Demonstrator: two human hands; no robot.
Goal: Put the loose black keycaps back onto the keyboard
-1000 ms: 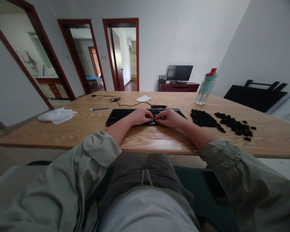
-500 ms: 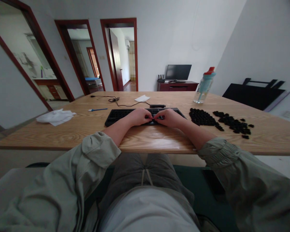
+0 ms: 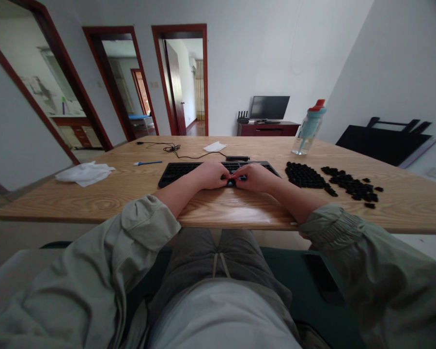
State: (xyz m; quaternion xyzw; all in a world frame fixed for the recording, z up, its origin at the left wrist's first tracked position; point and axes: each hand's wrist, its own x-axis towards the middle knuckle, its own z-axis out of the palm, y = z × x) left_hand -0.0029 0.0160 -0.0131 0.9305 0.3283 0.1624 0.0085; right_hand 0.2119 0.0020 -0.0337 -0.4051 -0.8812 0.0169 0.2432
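Note:
A black keyboard (image 3: 174,173) lies near the front of the wooden table, its cable running off behind it. Over its middle, my left hand (image 3: 213,175) and my right hand (image 3: 256,177) meet with bent fingers, their fingertips pinched close together near the keyboard's front edge. Something small and dark shows between the fingertips, too small and covered to name. Both hands hide the central keys. To the right sits a dense patch of loose black keycaps (image 3: 304,175), and beyond it a looser scatter of keycaps (image 3: 352,185).
Behind the keyboard are a coiled black cable (image 3: 172,148) and a white paper (image 3: 214,146). A blue-handled brush (image 3: 147,163) and crumpled white tissue (image 3: 85,173) lie on the left. A water bottle (image 3: 306,130) stands at the back right. A phone (image 3: 323,278) rests beside my leg.
The fingertips have shifted slightly, and a little more of the dark spot between them shows. Both hands stay at the keyboard's middle. The whole view has shifted slightly.

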